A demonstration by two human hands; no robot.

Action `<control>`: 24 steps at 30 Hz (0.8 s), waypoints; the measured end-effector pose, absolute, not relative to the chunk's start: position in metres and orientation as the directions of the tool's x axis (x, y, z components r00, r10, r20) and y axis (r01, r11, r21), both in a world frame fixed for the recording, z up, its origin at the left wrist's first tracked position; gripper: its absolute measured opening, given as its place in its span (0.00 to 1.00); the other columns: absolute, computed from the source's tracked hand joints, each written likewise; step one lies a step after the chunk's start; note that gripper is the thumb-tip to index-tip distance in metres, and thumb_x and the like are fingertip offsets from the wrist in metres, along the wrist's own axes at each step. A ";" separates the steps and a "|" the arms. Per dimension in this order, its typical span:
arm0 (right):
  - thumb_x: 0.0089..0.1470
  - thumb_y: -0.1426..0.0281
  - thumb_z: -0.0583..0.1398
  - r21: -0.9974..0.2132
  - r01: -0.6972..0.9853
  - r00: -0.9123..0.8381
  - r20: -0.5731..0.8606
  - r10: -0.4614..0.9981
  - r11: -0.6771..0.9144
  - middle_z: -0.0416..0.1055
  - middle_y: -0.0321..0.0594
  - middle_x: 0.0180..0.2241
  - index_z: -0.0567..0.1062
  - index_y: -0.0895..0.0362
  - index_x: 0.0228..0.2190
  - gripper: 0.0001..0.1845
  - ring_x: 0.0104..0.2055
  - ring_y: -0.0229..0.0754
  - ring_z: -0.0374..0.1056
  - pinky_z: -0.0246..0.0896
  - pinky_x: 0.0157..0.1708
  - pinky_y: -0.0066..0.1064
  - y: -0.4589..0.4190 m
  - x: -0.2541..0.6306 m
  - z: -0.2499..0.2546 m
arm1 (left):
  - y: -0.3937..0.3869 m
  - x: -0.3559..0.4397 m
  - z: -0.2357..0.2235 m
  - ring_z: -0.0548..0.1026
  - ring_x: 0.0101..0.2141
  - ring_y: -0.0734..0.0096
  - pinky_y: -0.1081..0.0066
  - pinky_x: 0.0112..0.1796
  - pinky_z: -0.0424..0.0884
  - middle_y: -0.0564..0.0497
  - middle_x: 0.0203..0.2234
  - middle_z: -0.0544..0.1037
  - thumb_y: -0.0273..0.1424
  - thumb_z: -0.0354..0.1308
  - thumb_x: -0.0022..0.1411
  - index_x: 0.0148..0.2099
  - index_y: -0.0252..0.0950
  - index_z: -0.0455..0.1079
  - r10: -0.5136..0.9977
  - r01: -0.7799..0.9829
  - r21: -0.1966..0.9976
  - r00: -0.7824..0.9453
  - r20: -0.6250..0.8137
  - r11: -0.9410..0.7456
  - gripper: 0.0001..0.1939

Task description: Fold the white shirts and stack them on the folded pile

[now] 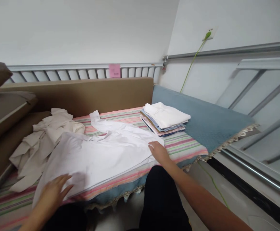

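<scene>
The left hand [55,189] is held with fingers apart over the white garment [103,155]; whether the right hand [158,152] is clamped on its opposite end cannot be told. The garment is spread along the near edge of the striped cover [184,144]; creases are best smoothed outward between the 2 hands.

Plain white on the shirt [113,144] at eight o'clock, cream on the cloth [48,134] at nine; white over blue, brown, pink and navy in the stack [166,118] at three; pink, green and purple stripes across the mat [185,145] at four; brown on the panel [101,95] at ten.
</scene>
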State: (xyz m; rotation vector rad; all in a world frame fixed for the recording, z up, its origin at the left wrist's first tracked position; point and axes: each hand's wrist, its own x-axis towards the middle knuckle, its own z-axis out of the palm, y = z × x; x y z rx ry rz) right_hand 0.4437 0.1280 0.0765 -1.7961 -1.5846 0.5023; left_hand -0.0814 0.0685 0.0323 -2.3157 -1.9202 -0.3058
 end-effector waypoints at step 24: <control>0.45 0.69 0.61 -0.380 0.884 -0.291 0.013 0.957 0.274 0.73 0.38 0.38 0.76 0.53 0.34 0.11 0.41 0.42 0.67 0.57 0.42 0.33 0.191 0.320 0.079 | 0.081 0.020 -0.004 0.50 0.61 0.53 0.42 0.54 0.51 0.48 0.62 0.55 0.39 0.44 0.62 0.61 0.45 0.54 0.975 0.992 0.079 0.077 0.207 -0.095 0.25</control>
